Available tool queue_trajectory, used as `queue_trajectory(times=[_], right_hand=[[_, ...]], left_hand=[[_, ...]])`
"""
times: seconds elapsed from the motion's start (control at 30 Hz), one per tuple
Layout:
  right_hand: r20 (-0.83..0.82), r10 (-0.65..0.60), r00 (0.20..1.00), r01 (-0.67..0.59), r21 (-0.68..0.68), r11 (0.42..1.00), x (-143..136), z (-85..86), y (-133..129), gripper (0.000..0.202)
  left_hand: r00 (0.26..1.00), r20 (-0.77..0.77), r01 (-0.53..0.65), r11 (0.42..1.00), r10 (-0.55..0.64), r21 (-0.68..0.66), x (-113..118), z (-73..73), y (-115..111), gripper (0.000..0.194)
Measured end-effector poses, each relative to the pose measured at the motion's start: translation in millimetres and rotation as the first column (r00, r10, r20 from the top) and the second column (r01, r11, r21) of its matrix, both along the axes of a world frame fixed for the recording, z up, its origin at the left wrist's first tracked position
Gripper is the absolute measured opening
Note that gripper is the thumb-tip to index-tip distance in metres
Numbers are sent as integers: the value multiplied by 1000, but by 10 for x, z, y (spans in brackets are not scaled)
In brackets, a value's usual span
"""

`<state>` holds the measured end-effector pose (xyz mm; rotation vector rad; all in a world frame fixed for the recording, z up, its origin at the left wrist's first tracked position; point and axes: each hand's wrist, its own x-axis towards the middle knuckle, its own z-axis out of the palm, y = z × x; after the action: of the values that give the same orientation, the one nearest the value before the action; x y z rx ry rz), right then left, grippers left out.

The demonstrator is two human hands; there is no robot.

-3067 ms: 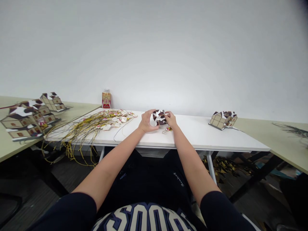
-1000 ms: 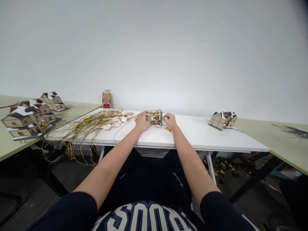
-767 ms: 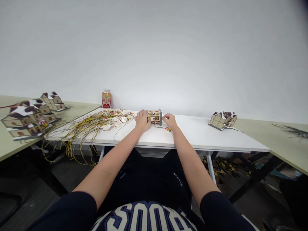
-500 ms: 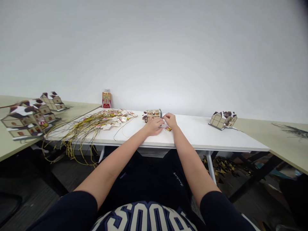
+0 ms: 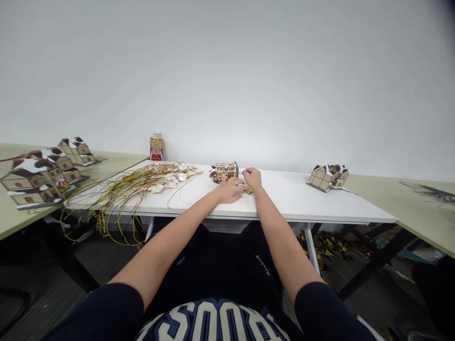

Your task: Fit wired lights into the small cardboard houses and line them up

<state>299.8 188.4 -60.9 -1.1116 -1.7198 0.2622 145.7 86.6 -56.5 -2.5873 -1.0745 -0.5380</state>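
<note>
A small model house (image 5: 223,171) lies on its side on the white table, its grey base facing right. My left hand (image 5: 230,190) rests just in front of it with fingers stretched out to the right. Those fingertips reach a small yellow-and-red piece (image 5: 249,192), which they partly cover. To the right of the house base, my right hand (image 5: 252,178) is closed in a pinch. A thin dark wire (image 5: 242,170) shows at its fingertips, running toward the base; its far end is hidden.
On the left of the white table (image 5: 284,199) lies a heap of yellow and dark wires (image 5: 124,189) with small white-and-red pieces. Behind it stands a bottle (image 5: 156,148). Another house (image 5: 327,178) stands at right. Several houses (image 5: 30,182) occupy the left side table.
My left hand has slid slightly down and right, its fingers straightening over the small piece. My right hand stays in its pinch beside the base.
</note>
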Motion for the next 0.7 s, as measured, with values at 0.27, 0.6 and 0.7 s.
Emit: queue_trajectory(times=[0.27,0.6,0.7], right_hand=[[21,-28,999,28,-28,999,11,14,-3,30],[2,-143,990,142,-113,983,31,76,-95,30],[-18,-195,981,189,-156,969,39,94,-116,31]], left_hand=[[998,62,-4,998,8,-57,1,3,14,17],[987,161,39,998,-29,-57,-30,36,-12,18],[982,181,47,999,-45,-3,-78,29,18,21]])
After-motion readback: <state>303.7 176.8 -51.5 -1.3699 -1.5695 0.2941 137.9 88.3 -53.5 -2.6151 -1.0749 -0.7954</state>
